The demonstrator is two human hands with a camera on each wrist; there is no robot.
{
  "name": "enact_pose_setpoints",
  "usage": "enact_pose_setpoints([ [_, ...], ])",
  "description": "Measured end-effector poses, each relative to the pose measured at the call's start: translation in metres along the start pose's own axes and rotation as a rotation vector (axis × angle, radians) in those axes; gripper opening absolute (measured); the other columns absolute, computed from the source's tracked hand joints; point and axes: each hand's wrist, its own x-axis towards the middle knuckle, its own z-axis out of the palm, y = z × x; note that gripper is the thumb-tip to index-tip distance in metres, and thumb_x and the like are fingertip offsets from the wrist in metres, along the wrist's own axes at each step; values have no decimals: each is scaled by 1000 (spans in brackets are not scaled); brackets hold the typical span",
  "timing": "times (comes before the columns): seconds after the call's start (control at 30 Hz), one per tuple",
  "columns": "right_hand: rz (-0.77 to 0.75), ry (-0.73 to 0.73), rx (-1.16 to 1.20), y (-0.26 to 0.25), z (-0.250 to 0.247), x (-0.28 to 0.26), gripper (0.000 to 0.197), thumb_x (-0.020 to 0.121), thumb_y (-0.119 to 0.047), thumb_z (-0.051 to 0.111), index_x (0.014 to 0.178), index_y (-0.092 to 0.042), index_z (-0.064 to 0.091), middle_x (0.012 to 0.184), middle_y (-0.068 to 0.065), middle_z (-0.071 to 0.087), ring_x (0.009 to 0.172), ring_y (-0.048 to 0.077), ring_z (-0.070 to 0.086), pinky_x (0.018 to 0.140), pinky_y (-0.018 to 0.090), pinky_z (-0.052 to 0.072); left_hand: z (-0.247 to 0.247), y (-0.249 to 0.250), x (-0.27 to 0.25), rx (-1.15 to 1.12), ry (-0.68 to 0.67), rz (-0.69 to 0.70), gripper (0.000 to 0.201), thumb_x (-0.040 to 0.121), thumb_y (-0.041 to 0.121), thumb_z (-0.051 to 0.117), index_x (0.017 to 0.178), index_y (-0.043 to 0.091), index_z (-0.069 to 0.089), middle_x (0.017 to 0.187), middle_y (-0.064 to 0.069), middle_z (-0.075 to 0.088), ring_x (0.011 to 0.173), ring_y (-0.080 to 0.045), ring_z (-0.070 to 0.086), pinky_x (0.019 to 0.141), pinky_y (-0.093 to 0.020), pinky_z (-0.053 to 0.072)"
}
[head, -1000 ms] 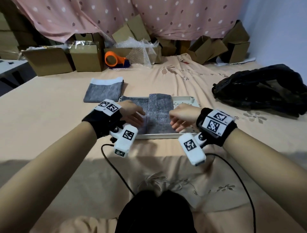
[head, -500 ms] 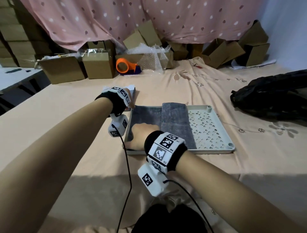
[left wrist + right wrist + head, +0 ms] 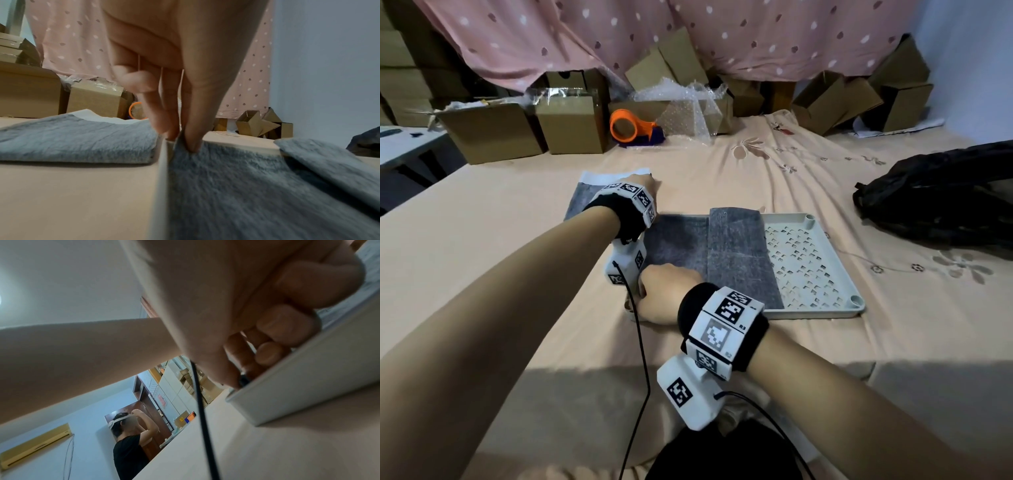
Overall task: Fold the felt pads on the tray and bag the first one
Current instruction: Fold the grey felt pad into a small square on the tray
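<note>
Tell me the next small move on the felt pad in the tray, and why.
Probably lift the left edge and fold it rightward. The left hand pinches the felt pad at the tray far-left corner, the right hand is at the near-left corner, and the right flap already lies folded over.

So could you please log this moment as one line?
left hand: pinches felt pad's far corner | right hand: near corner | tray: right side bare

You work on a bed (image 3: pixel 756 342) with a peach sheet. On it lie a white tray (image 3: pixel 822 310), beside it a folded grey pad in a bag (image 3: pixel 582 197), a black backpack (image 3: pixel 941 195), an orange tape dispenser (image 3: pixel 628 127) and cardboard boxes (image 3: pixel 571 125).
</note>
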Motion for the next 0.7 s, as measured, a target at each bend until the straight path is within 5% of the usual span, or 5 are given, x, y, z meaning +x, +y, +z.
enact_pose_setpoints([
  [0.13, -30, 55, 48, 3, -4, -8, 31, 89, -28, 51, 64, -16, 39, 74, 3, 46, 78, 28, 47, 69, 31, 36, -8, 1, 4, -77, -37, -3, 11, 76, 13, 70, 81, 5, 63, 74, -12, 63, 56, -23, 52, 55, -27, 41],
  [0.3, -68, 236, 191, 22, -14, -27, 44, 88, -25, 50, 50, -15, 31, 52, 1, 39, 60, 27, 45, 51, 26, 28, -30, 17, -3, -152, 0, 37, 20, 77, 21, 72, 87, 4, 71, 80, -12, 71, 77, -28, 68, 76, -38, 56],
  [0.4, -50, 324, 260, 37, -20, -39, 39, 86, -29, 52, 53, -13, 40, 55, 6, 43, 57, 24, 45, 53, 27, 30, -39, 33, -5, -269, 28, 62, 14, 78, 18, 69, 85, 7, 71, 70, -8, 69, 58, -19, 66, 66, -34, 57],
  [0.57, 13, 421, 323, 65, -25, -58, 34, 84, -31, 53, 59, -7, 52, 59, 8, 41, 58, 22, 40, 56, 27, 30, -40, 61, -2, -432, -4, 63, 10, 68, 20, 71, 68, 10, 71, 71, -16, 75, 73, -30, 74, 77, -49, 59],
  [0.7, 62, 445, 348, 86, -24, -65, 39, 83, -30, 54, 50, -15, 39, 51, 4, 30, 54, 20, 33, 55, 28, 29, -29, 90, 8, -472, -27, 52, 29, 67, 24, 70, 88, 4, 72, 89, -17, 75, 85, -32, 73, 81, -49, 58],
])
